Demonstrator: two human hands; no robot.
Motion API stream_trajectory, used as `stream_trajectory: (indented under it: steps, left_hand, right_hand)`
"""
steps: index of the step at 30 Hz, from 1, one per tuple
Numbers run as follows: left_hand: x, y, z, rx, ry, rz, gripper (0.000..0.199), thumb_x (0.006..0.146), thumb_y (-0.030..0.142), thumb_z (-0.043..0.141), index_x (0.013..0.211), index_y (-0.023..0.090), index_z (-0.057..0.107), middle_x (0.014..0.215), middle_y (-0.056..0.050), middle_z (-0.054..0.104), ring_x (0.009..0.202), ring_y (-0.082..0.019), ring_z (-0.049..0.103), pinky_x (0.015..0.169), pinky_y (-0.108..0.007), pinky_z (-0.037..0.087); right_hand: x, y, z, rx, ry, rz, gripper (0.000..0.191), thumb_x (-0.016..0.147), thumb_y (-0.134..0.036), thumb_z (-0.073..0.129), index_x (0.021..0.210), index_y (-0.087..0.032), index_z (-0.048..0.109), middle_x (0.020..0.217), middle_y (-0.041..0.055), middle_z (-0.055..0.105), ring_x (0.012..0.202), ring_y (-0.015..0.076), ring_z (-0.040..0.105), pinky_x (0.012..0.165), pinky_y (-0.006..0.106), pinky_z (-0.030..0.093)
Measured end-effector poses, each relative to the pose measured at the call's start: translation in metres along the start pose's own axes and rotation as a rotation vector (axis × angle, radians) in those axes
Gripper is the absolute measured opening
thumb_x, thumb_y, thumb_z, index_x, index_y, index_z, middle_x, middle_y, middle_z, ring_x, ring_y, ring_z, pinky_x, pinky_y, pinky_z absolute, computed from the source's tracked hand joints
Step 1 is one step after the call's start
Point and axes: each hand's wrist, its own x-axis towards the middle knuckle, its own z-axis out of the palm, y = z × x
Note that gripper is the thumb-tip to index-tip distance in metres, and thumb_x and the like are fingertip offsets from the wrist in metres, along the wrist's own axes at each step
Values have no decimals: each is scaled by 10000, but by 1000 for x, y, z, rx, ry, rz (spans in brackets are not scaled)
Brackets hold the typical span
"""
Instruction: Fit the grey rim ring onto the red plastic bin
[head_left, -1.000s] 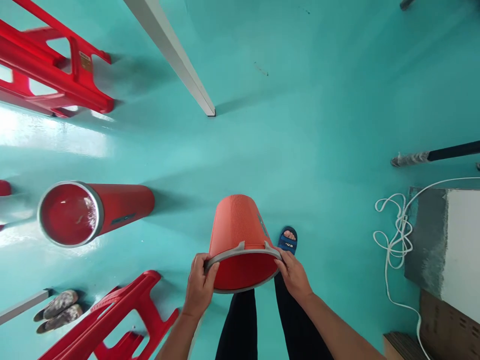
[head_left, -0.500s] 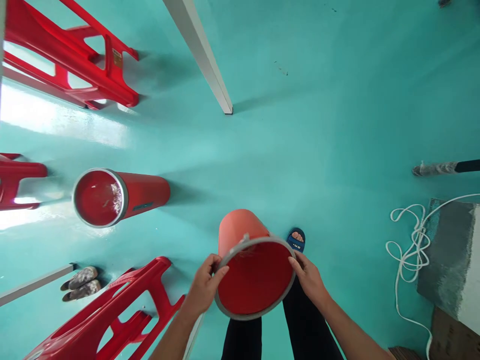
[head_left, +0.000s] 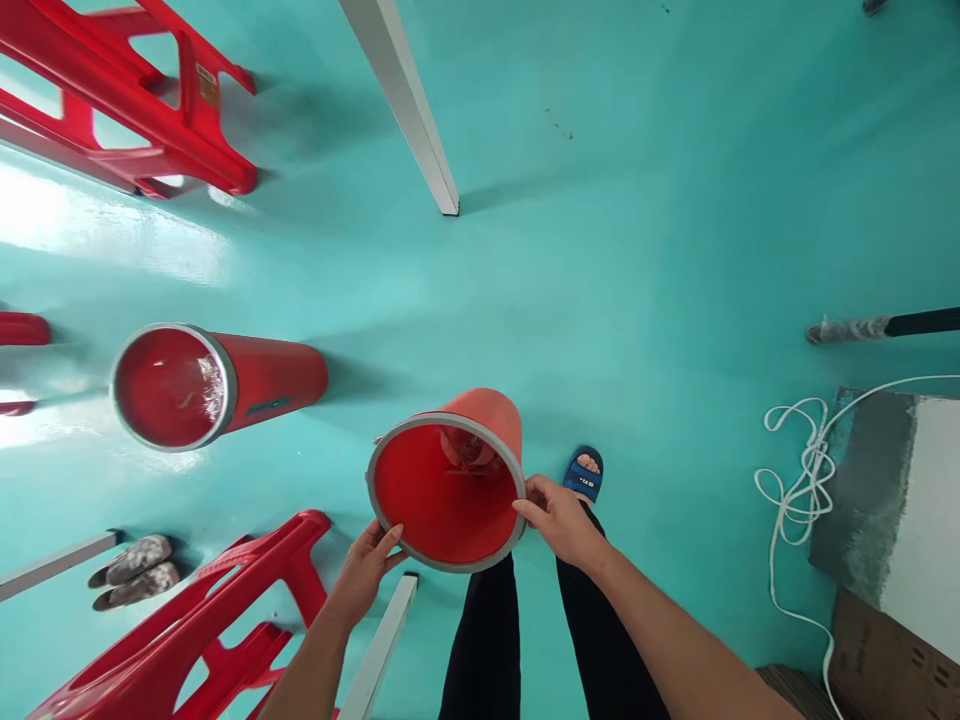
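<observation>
A glossy teal floor (head_left: 675, 250) spreads beneath red plastic stools (head_left: 135, 85) and pale square metal legs (head_left: 420, 110) at the left and centre. Bright white light reflects off the floor at the left. At the right, a white cable (head_left: 784, 500) lies loosely coiled beside a grey-and-white board (head_left: 870, 500) above brown cardboard (head_left: 874, 650).

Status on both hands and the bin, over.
Left hand and right hand gripping grey rim of red bin. Bin tilted, mouth toward camera. Second red bin off to the left, clear of both hands.
</observation>
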Motion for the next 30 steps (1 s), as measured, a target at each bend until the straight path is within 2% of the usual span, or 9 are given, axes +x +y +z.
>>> stream_trajectory:
  steps: [3, 6, 10, 15, 18, 21, 25, 30]
  left_hand:
    - [6, -20, -1, -54, 7, -47, 489, 704, 431, 787, 1086, 199, 588, 1191, -84, 649, 1012, -230, 646, 794, -330, 574]
    - [4, -34, 4, -159, 32, -122, 423, 741, 359, 770, 1080, 211, 565, 1115, -65, 673, 856, -195, 682, 730, -327, 586]
    - [-3, -47, 9, -214, 65, -170, 272, 809, 250, 696, 1030, 199, 545, 993, -53, 691, 714, -171, 687, 695, -338, 595]
    - [-3, -69, 16, -260, 159, -171, 185, 866, 158, 598, 1033, 203, 531, 1039, -49, 685, 754, -165, 702, 685, -313, 605]
    - [-1, -86, 25, -294, 218, -166, 165, 885, 144, 567, 1037, 202, 538, 1043, -51, 681, 774, -157, 703, 720, -326, 611]
    - [-2, -100, 36, -324, 270, -149, 144, 906, 150, 536, 1040, 201, 543, 1057, -53, 675, 784, -149, 702, 784, -374, 611]
    - [-2, -103, 49, -346, 276, -109, 152, 915, 165, 525, 1055, 219, 554, 1123, -41, 656, 818, -141, 698, 833, -401, 605]
    - [14, -86, 57, -312, 263, -70, 117, 914, 173, 524, 1022, 212, 545, 1131, -39, 651, 834, -142, 694, 825, -391, 607]
  right_hand:
    - [3, -16, 8, -111, 55, -40, 245, 882, -420, 563, 763, -217, 498, 676, -19, 505, 622, 153, 425, 570, 280, 299]
    - [14, -21, 10, -146, 93, -13, 216, 866, -402, 570, 775, -218, 500, 690, -15, 517, 645, 158, 438, 577, 280, 305]
    - [38, -8, 8, -68, -1, 94, 276, 853, -482, 532, 815, -213, 485, 746, -8, 532, 657, 154, 515, 525, 247, 392]
    - [60, 16, 5, -43, -122, 164, 322, 705, -405, 688, 864, -209, 488, 778, -9, 530, 618, 149, 514, 475, 244, 397]
    - [60, 22, 5, -39, -140, 151, 340, 664, -395, 732, 824, -212, 494, 757, -20, 521, 610, 142, 470, 492, 252, 378]
    - [50, 26, 7, -28, -107, 125, 345, 614, -287, 753, 865, -208, 531, 782, -23, 548, 649, 145, 479, 553, 265, 399]
    - [36, 34, 6, 53, -20, 95, 457, 657, -196, 675, 1100, -193, 562, 939, 27, 618, 833, 182, 572, 709, 309, 483]
    - [38, 41, 0, 225, 4, 60, 434, 798, -273, 593, 1224, -193, 566, 1122, 69, 664, 1023, 192, 621, 881, 345, 523]
